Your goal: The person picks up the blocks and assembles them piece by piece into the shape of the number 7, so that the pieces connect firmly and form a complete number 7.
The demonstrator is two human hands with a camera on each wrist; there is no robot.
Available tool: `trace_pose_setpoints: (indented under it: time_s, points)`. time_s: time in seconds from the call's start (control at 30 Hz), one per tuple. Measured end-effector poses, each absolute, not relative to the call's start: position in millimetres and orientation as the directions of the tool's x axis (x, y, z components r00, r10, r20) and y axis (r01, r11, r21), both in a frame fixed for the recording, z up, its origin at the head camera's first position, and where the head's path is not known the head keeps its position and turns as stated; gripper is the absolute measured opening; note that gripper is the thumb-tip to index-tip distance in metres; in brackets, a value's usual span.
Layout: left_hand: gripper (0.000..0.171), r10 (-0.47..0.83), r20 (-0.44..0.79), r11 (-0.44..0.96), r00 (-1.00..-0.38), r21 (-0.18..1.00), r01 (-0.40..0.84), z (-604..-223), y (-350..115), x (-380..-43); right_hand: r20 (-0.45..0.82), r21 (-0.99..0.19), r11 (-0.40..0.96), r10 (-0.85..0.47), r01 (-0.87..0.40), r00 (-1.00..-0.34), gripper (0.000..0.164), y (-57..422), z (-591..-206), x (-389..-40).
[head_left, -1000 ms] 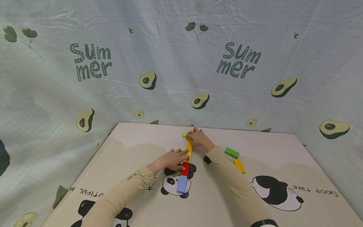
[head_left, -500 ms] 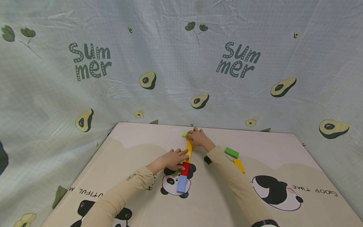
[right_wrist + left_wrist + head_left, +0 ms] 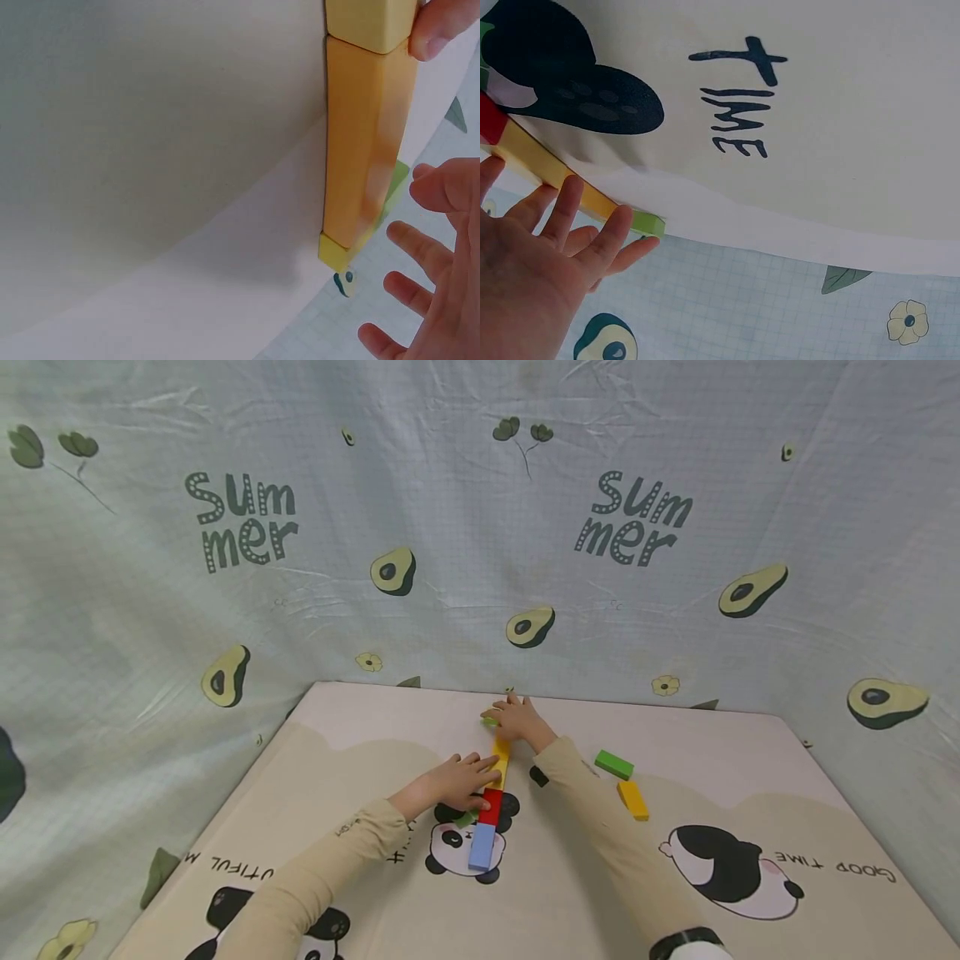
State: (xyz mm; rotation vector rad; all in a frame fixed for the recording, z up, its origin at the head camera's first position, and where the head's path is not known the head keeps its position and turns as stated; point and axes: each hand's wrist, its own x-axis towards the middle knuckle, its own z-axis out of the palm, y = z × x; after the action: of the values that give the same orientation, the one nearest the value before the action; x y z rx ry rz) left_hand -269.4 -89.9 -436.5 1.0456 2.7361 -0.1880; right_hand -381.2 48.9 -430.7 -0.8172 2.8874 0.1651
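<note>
One row of blocks (image 3: pixel 491 811) is lying along the surface (image 3: pixel 712 756) and, our splayed left hand (image 3: pixel 453 782) touching it, our splayed right hand (image 3: pixel 519 720) hovering by its far end, we are risking a skewed line if either nudges sideways.

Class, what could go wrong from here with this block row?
The light green block sits near the far edge of the table; a nudge from the right hand might push it off.
The left hand touches the light yellow block; a slip could bend the row.
The right sleeve passes close to the loose yellow block and might brush it aside.
</note>
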Motion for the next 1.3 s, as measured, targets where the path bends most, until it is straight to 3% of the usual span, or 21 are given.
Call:
trace_pose_setpoints:
  time_s: [0.63,1.1,1.3]
  points:
    - [0.046,0.651,-0.238,0.734,-0.721,-0.048,0.678,-438,-89,-271,-0.186,0.078,0.862,-0.481,-0.501,-0.857,0.042,55,-431,-379]
    - [0.047,0.65,-0.24,0.734,-0.721,-0.046,0.678,-434,-90,-271,-0.081,0.178,0.805,-0.561,-0.565,-0.824,0.039,70,-424,-376]
    - [0.048,0.652,-0.231,0.735,-0.722,-0.04,0.677,-436,-90,-271,-0.041,0.166,0.789,-0.593,-0.591,-0.804,0.037,80,-419,-369]
